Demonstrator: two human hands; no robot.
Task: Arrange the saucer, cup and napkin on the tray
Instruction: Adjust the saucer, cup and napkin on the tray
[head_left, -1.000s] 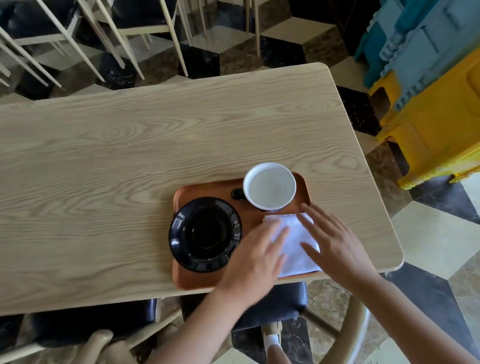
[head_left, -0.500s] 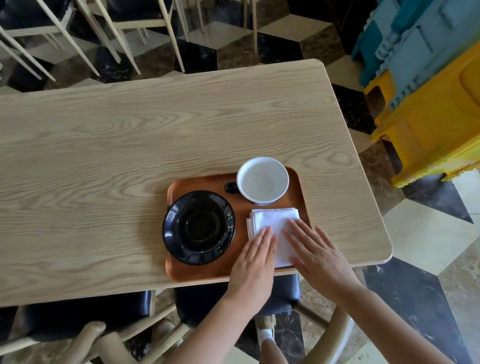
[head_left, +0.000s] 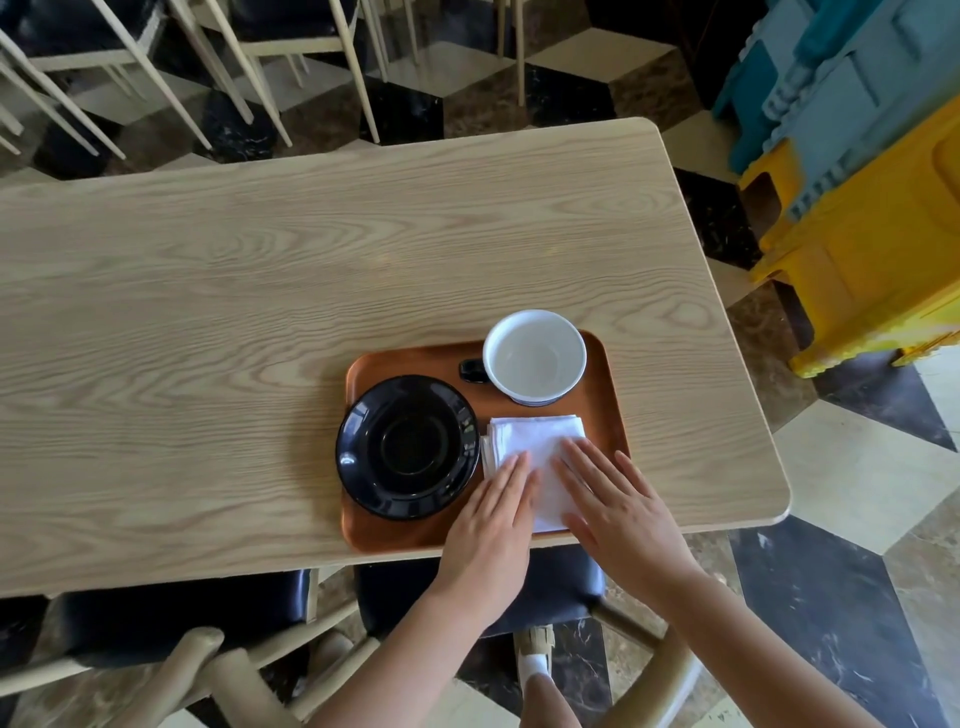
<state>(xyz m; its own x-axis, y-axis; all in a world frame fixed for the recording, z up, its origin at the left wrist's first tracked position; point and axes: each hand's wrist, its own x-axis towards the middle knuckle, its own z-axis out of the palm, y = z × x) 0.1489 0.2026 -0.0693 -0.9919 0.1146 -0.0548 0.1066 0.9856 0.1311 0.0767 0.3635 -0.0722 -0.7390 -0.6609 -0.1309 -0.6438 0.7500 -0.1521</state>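
Note:
An orange-brown tray (head_left: 415, 358) lies at the near edge of the wooden table. On its left half sits a black saucer (head_left: 408, 447). At its far right stands a cup (head_left: 535, 358), white inside, with a dark handle pointing left. A folded white napkin (head_left: 535, 441) lies on the tray's near right part, just below the cup. My left hand (head_left: 491, 525) rests flat on the napkin's near left part, fingers together. My right hand (head_left: 618, 509) lies flat on its right part, fingers spread. Both palms hide the napkin's near edge.
The light wooden table (head_left: 260, 312) extends far to the left and back. Dark-seated chairs (head_left: 171, 623) are tucked under its near edge. More chair legs (head_left: 208, 78) stand beyond the far edge. Stacked yellow and blue plastic stools (head_left: 857, 182) stand at the right.
The napkin went from a skewed, loose lie to a squared fold on the tray. Both hands have flattened onto it and drawn slightly toward me.

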